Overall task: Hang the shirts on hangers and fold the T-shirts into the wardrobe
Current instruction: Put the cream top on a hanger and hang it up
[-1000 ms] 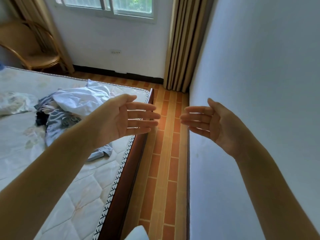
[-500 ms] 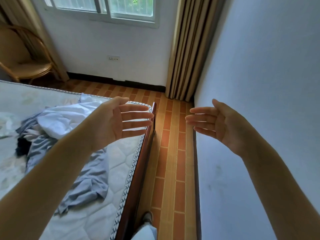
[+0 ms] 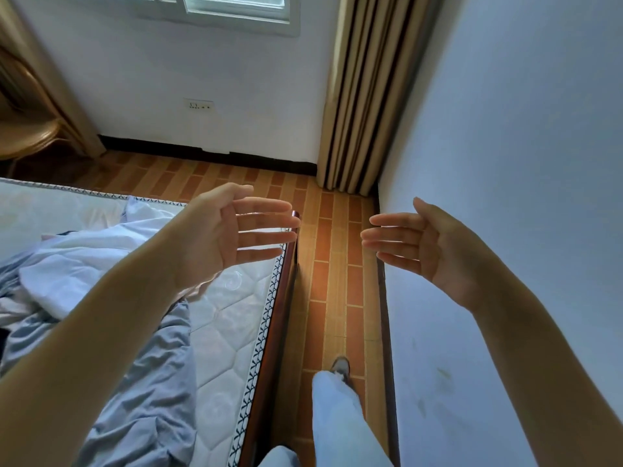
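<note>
We see a bed (image 3: 232, 335) with a quilted white mattress and dark wood frame. Beyond its foot, a white wall (image 3: 209, 62) holds a window (image 3: 232, 5); striped curtains (image 3: 364, 96) hang right of it, above brick-patterned floor (image 3: 337, 264).

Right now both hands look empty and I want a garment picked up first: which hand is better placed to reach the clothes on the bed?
Left, probably. The left hand hangs open over the mattress edge, next to the clothes pile. The right hand is open too, but beside the wall, across the floor strip.
</note>
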A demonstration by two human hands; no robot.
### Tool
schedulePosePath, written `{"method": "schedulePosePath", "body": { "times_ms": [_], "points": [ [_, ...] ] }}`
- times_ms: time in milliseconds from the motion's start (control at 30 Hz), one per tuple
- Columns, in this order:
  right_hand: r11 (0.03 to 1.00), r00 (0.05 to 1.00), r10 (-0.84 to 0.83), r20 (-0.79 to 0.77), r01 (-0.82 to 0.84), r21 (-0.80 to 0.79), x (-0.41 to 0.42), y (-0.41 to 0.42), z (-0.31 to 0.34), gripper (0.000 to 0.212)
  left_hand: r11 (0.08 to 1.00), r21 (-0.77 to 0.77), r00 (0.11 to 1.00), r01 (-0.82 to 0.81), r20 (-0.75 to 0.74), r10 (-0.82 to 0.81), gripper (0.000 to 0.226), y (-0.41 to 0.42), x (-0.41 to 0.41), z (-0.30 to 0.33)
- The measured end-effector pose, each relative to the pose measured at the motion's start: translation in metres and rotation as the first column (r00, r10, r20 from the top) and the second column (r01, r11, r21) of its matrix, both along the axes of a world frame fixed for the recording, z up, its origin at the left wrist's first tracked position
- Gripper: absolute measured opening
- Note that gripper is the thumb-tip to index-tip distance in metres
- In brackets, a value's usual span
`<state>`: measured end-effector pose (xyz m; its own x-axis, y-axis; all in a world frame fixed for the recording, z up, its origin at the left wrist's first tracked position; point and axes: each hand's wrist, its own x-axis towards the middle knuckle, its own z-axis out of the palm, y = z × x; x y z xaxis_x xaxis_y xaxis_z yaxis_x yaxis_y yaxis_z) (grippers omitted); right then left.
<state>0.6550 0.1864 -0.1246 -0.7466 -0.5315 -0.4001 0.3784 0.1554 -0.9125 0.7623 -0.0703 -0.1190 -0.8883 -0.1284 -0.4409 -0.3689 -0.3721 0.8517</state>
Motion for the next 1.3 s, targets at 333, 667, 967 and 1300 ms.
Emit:
{"method": "schedulePosePath", "body": {
  "times_ms": [333,667,967,1300],
  "points": [
    [0.997,0.999,0.045,0.016,-0.044,-0.069,-0.199,-0.04,0.003,0.056,0.996,-0.056,0.997,0.067,-0.037,-0.069,0.049,-0.032,-0.188,0.009],
    [0.991,0.997,0.072,0.005,-0.071,-0.112,-0.348,-0.058,0.014,0.056,0.997,-0.038,0.998,0.061,-0.018,-0.062,0.051,-0.046,-0.326,0.012],
    [0.996,1.0,0.024,0.012,-0.023,-0.085,-0.469,-0.093,0.003,0.056,0.991,-0.047,0.992,0.123,-0.023,-0.125,0.05,-0.089,-0.465,0.012],
    [0.987,0.99,0.139,-0.034,-0.141,-0.071,-0.63,-0.238,0.019,0.056,0.999,-0.02,0.995,-0.036,-0.091,0.034,0.05,-0.217,-0.594,0.014]
  ]
}}
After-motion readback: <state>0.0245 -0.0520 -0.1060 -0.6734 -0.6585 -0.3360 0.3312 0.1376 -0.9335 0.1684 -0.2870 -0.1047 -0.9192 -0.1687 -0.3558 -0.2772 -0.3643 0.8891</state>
